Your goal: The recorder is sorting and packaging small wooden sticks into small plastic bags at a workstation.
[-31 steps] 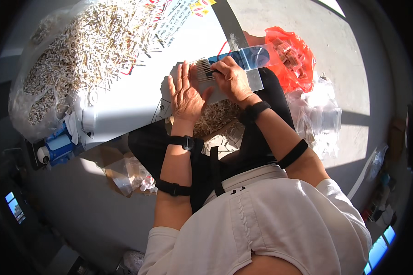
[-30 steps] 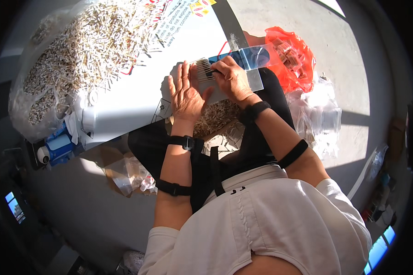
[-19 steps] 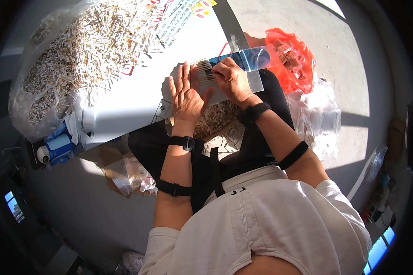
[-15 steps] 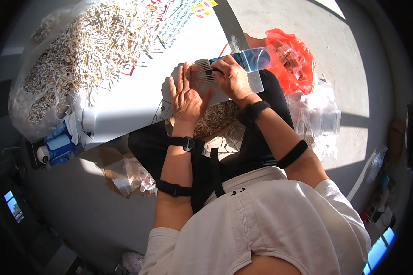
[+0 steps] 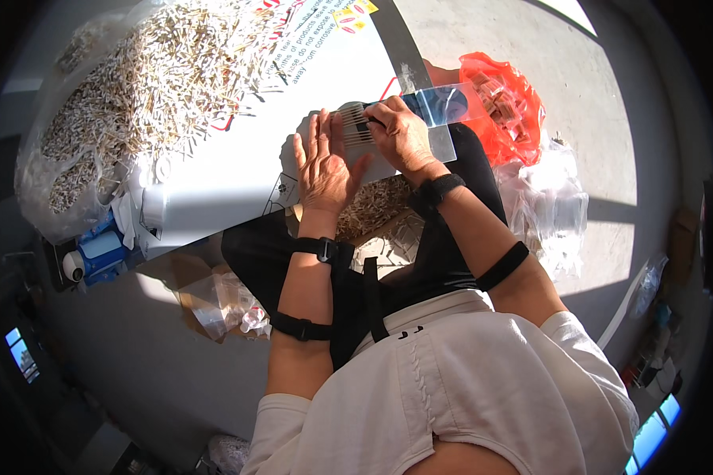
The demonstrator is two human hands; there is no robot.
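My left hand (image 5: pixel 325 170) lies flat on the white-topped table (image 5: pixel 230 198), fingers stretched out, beside a row of cotton swabs (image 5: pixel 353 125). The swabs lie side by side across a dark strip. At the row's right end, my right hand (image 5: pixel 402 136) has its thumb and fingers pinched together. What they grip, if anything, is hidden beneath the fingertips. A clear plastic sleeve with a blue part (image 5: pixel 442 104) sticks out to the right of this hand. A large heap of loose cotton swabs (image 5: pixel 158 79) spills from a clear bag at the far left.
Packed bundles fill a red plastic bag (image 5: pixel 523 99) to the right, with clear plastic bags (image 5: pixel 547 194) below it. More swabs (image 5: pixel 376 207) lie in a box between my knees. A blue packet (image 5: pixel 103 253) is at the table's left corner; a carton (image 5: pixel 206 297) stands below.
Both hands stay almost in place. My right hand shifts very slightly, and a little more of the swab row shows between the hands.
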